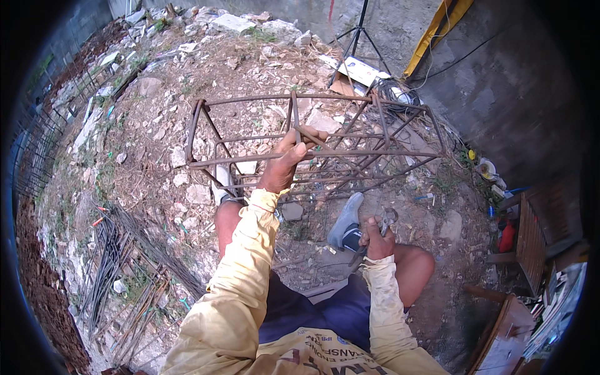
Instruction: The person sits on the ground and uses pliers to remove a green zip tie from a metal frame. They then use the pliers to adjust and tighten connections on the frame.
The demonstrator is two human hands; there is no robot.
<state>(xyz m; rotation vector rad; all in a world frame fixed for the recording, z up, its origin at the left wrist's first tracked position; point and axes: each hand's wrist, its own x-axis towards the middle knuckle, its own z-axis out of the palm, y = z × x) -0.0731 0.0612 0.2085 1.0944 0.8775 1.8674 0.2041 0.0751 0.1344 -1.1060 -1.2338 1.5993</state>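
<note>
A rusty rebar cage point(356, 153), made of long bars with bent stirrups, spans the space in front of me. My left hand point(284, 164) is closed around the cage near its middle, where a stirrup meets a long bar. Thumb and fingers wrap the steel there. Lower and to the right, by my knee, my right hand point(377, 242) grips a pair of metal pincers point(389, 217). The jaws point up, apart from the cage, and the handles run down under the palm.
Rubble and stones point(200, 194) cover the ground. Loose rods and wire point(112, 262) lie at left. A tripod point(357, 28), coiled cable point(400, 94) and a white box point(359, 70) stand by the wall. Wooden furniture point(531, 237) is at right, and my grey boot point(347, 219) sits below the cage.
</note>
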